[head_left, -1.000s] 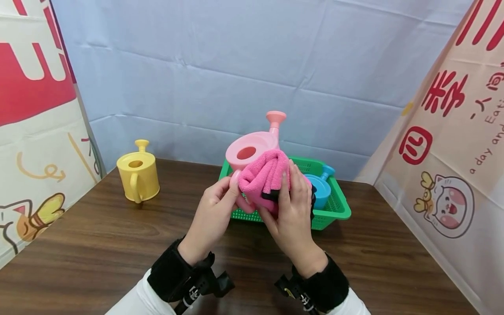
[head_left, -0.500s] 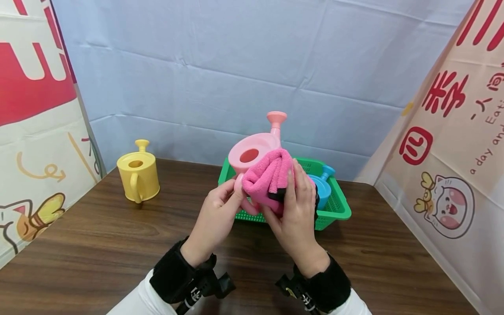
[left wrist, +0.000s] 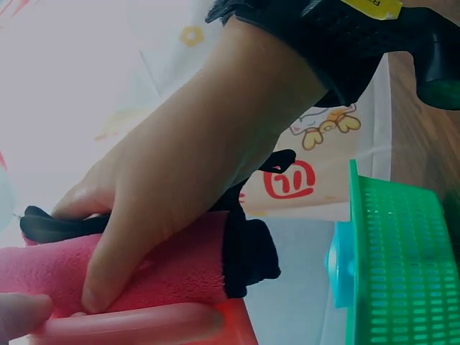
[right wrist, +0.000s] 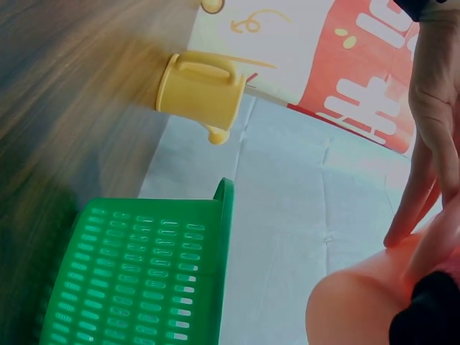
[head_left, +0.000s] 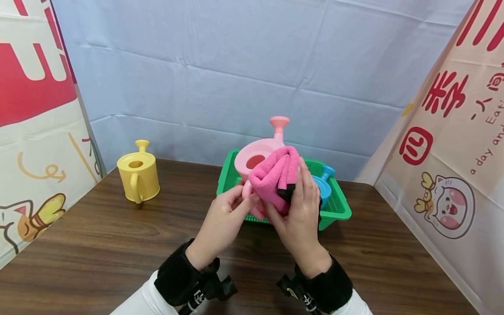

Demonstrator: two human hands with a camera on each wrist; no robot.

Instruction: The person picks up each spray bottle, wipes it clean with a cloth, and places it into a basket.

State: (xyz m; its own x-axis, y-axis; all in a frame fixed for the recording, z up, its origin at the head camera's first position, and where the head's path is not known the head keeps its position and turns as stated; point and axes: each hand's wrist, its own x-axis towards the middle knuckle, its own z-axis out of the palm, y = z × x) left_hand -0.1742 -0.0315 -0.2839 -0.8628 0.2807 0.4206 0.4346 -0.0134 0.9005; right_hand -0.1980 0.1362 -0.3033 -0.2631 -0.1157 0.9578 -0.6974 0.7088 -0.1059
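A pink watering can [head_left: 245,154] is held up over the near left part of the green basket [head_left: 338,210]. My left hand [head_left: 222,221] grips its looped handle [head_left: 247,190] between thumb and fingers. With my right hand [head_left: 298,214] I hold a bunched pink cloth [head_left: 271,175] with black edging against the can's side. In the left wrist view the right thumb lies across the cloth [left wrist: 187,266], close above the handle [left wrist: 136,325]. The right wrist view catches the can's rounded body [right wrist: 348,302] and the left hand's fingers [right wrist: 413,198] at it.
Inside the basket sits a blue watering can [head_left: 323,190], partly hidden by the right hand. A yellow watering can [head_left: 138,177] stands upright on the wooden table [head_left: 98,245] at the left. Behind hangs a pale blue cloth backdrop [head_left: 197,78], with printed curtains on both sides.
The pink watering can, the cloth and both hands have shifted a little right, and the can has dropped slightly. The left thumb has come lower on the handle.
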